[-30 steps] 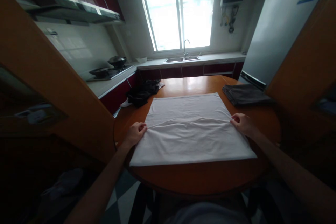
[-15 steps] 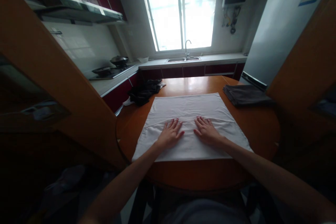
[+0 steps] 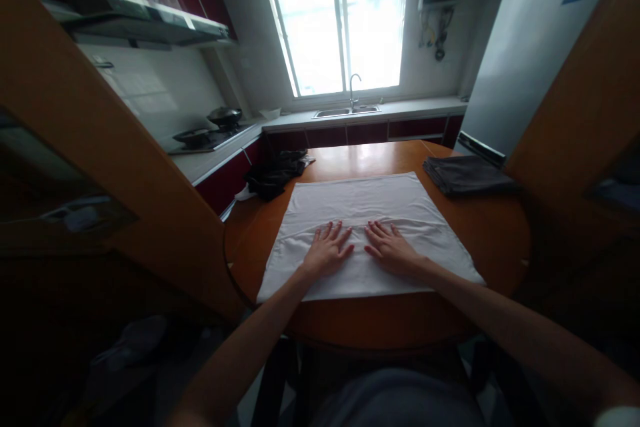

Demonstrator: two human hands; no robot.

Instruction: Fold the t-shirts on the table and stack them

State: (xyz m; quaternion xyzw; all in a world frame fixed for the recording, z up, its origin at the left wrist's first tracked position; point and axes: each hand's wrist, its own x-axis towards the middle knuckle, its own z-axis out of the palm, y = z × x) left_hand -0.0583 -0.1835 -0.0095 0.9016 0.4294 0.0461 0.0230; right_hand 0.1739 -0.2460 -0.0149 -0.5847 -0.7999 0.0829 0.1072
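Note:
A white cloth, flat and roughly rectangular, is spread over the wooden table. Small creases run across its middle, near my fingertips. My left hand lies palm down on the cloth, left of centre, with its fingers spread. To the right, my right hand rests palm down in the same way, fingers stretched out. The two thumbs point toward each other with a narrow strip of cloth between them. Neither hand grips anything.
Folded dark grey cloth sits at the table's right side. A heap of black fabric lies at the left edge. Beyond are a sink, a stove with pans and a refrigerator. Wooden frames stand on both sides.
Both hands have slid slightly toward each other on the white cloth and stay flat. The camera view has shifted a little.

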